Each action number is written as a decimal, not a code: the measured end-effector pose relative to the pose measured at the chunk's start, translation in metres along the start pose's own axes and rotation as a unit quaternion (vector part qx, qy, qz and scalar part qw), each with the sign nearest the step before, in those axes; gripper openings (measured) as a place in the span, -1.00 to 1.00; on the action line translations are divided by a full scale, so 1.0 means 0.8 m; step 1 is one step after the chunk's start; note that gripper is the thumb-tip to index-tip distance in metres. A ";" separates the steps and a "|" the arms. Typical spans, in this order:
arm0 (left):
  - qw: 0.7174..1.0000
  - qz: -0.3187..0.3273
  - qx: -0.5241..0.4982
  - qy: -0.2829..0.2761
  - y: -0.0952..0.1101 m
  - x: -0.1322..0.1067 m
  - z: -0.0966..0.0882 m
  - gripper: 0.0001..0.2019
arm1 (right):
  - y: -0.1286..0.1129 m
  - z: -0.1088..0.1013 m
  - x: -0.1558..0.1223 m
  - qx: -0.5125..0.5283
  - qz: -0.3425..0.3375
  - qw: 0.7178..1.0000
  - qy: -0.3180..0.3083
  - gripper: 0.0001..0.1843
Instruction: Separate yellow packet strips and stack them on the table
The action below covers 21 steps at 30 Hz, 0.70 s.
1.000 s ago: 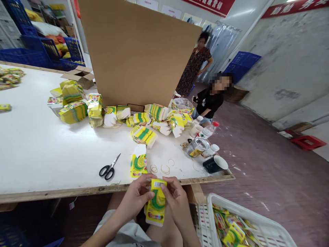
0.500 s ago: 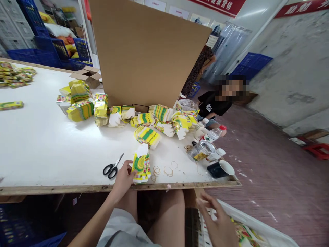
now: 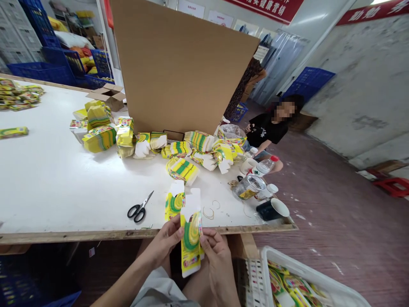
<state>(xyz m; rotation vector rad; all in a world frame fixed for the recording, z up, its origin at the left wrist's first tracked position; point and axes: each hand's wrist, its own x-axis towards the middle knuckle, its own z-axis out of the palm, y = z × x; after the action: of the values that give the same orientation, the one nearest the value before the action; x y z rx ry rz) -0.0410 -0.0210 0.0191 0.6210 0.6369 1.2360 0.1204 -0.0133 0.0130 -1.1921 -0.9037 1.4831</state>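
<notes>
Between my hands, over my lap at the table's front edge, is an upright yellow and green printed carton (image 3: 191,238) with white flaps sticking up at its top. My left hand (image 3: 166,243) pinches its left side, thumb in front. On the right side, my right hand (image 3: 217,260) grips it with thumb and fingers. Just behind lies another yellow carton (image 3: 174,201) with a white flap, partly hidden by the held one. Black-handled scissors (image 3: 140,208) rest on the table to the left.
Bundles of flat cartons (image 3: 182,169) line the table before a tall cardboard sheet (image 3: 185,68). Rubber bands (image 3: 208,212), a dark mug (image 3: 271,209) and bottles (image 3: 266,165) are at right. A white crate (image 3: 265,273) of filled packs stands below right. A person (image 3: 266,132) sits beyond.
My left hand has lifted a carton off the small stack and brought it over my lap. My right hand has come in from above the crate and taken hold of it too.
</notes>
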 end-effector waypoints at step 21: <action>0.989 0.053 0.116 0.076 -0.027 0.006 0.000 -0.32 | -0.001 0.010 -0.006 -0.158 -0.109 0.981 0.028 -0.67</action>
<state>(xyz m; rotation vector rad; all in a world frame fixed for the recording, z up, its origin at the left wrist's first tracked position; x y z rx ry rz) -0.0258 -0.0208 0.0026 0.7670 0.8932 1.3274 0.1127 -0.0174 0.0171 -1.3074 -1.2221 1.1519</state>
